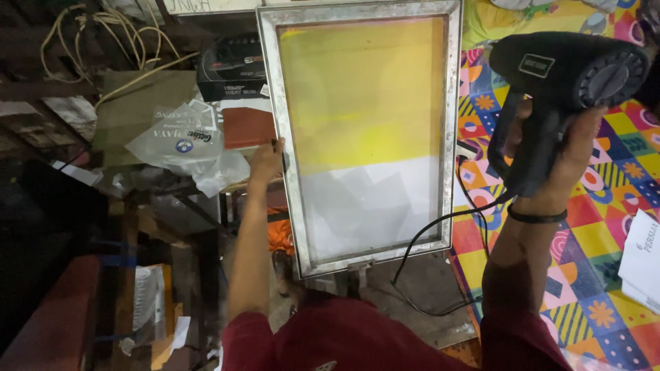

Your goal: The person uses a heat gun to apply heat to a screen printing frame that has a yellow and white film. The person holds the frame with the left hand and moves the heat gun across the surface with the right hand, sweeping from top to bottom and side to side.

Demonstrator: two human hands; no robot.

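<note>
Metal-framed yellow screen [361,130] in left grip [267,159], black dryer [560,82] in right grip [560,154], white bag [185,141] left.

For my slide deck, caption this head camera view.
Left hand steadies a metal-framed printing screen while the right hand aims a black hair dryer.

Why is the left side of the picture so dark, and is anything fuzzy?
In the head view, the light falls mostly on the screen frame and the colourful mat, so the cluttered shelves at the left sink into shadow; the black hair dryer in the right hand looks big and slightly soft because it is close to the camera; the left hand on the frame's edge looks fairly sharp.
</note>
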